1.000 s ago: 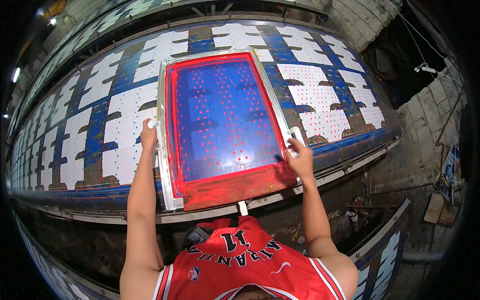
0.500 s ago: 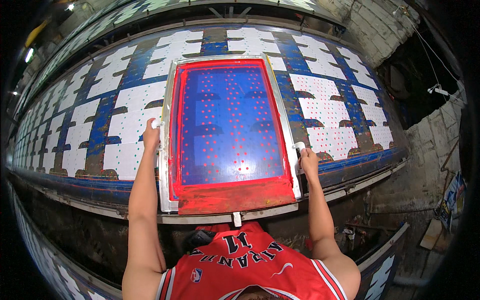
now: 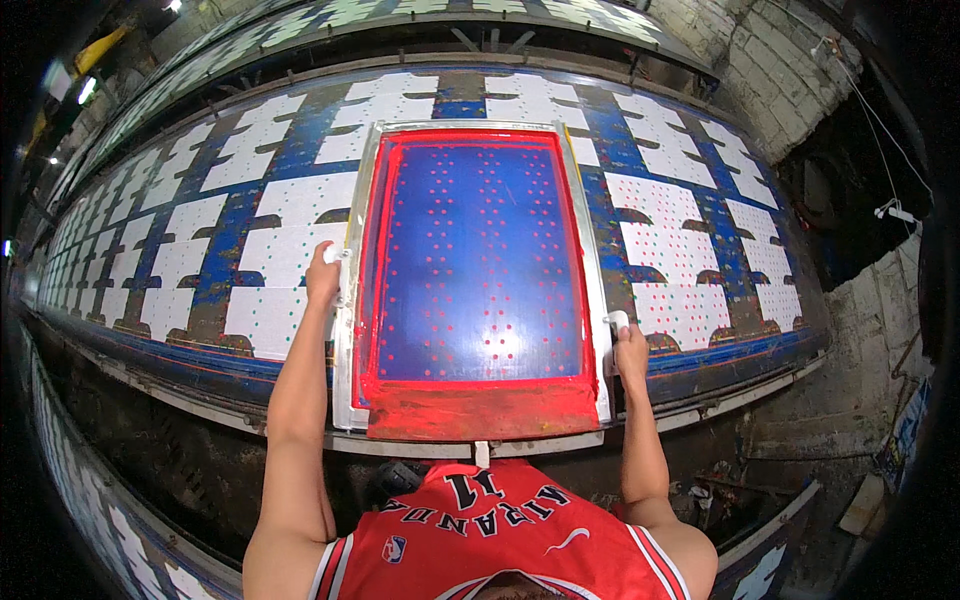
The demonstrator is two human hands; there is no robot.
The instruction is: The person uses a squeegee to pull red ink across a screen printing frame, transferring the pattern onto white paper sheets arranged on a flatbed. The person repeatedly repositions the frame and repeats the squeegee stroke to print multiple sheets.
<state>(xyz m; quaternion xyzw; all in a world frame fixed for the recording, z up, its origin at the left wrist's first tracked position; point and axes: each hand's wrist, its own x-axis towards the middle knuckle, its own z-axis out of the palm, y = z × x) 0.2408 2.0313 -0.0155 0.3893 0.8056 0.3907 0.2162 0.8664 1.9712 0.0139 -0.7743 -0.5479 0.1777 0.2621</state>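
Observation:
A screen-printing frame (image 3: pixel 604 400) lies over the printing table in front of me, with a blue mesh (image 3: pixel 480 260) dotted with red spots and bordered in red. My left hand (image 3: pixel 322 275) is closed round a white handle (image 3: pixel 338 254) on the frame's left side. On the right side, my right hand (image 3: pixel 631 352) grips another white handle (image 3: pixel 616 319). A red strip (image 3: pixel 480 410) covers the near end of the mesh. White cut fabric pieces (image 3: pixel 665 235) lie on both sides of the frame, red-dotted on the right and green-dotted on the left.
The long table's near rail (image 3: pixel 740 408) runs just in front of my body. A small white tab (image 3: pixel 482 455) sticks out below the frame's near edge. More tables with white pieces stand behind. A block wall (image 3: pixel 870 320) and a hanging white cable (image 3: pixel 880 140) are at the right.
The whole view has shifted slightly, placing the frame and table further right and lower. Dark shapes seen through the mesh have become fainter. Both hands keep their hold on the handles.

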